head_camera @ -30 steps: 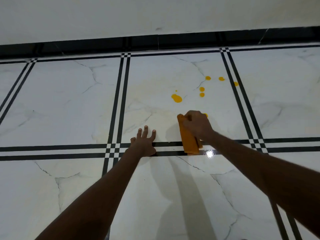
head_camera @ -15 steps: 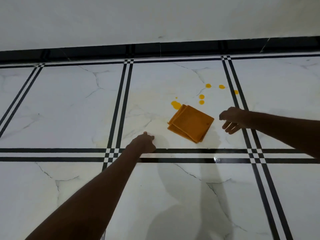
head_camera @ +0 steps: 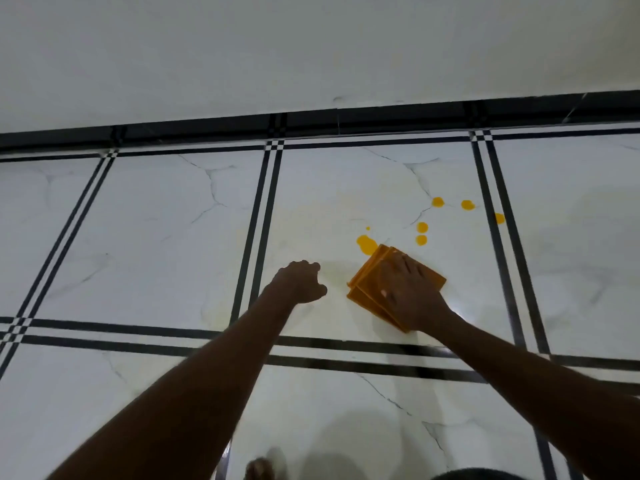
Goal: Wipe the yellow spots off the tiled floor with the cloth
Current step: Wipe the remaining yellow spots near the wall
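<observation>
A folded orange cloth (head_camera: 367,283) lies flat on the white marble-look tiled floor (head_camera: 166,237). My right hand (head_camera: 412,294) presses down on it with straight fingers, palm flat. The cloth's far corner touches the largest yellow spot (head_camera: 365,244). Several smaller yellow spots (head_camera: 421,227) lie beyond it, up to one on the black tile line (head_camera: 499,218). My left hand (head_camera: 300,282) rests on the floor just left of the cloth, fingers curled under, holding nothing.
A black skirting strip (head_camera: 346,121) and a white wall (head_camera: 311,46) bound the floor at the back. Black double lines cross the tiles. A foot (head_camera: 259,469) shows at the bottom edge.
My right hand let go of the cloth, which dropped flat on the floor, then came back from the right and now presses on it. My left hand's fingers curled in.
</observation>
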`<state>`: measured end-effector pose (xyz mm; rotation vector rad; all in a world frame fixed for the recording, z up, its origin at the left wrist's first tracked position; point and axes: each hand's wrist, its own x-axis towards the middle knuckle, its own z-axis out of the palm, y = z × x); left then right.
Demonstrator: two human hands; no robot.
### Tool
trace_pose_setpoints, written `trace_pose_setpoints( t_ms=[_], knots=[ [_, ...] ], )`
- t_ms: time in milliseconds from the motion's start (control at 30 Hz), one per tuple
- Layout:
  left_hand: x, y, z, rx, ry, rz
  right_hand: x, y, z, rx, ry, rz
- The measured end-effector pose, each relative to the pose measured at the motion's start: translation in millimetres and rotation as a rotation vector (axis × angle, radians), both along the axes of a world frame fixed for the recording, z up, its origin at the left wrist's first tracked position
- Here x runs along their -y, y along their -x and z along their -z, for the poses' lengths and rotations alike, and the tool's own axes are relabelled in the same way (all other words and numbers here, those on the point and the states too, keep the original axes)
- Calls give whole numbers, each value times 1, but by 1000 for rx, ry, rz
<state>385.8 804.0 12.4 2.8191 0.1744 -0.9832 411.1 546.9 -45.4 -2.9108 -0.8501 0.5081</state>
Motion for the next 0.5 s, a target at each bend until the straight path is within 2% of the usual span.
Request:
trace_pose_setpoints(
  t_ms=[100,233,333,400,433,500],
  knots=[
    [2,-7,43,109,-14,29,-2,-7,39,57,42,-14],
    [5,18,98,240,-45,59,-11,49,69,137,-65,215],
    [8,21,104,254,-66,80,-24,88,71,98,-131,52],
    [6,14,95,273,-88,103,-18,56,72,127,-133,-10],
    [4,8,92,285,-94,115,-12,34,72,151,-111,49],
    [-2,3,92,291,-94,120,6,2,72,186,-77,324]
  ],
)
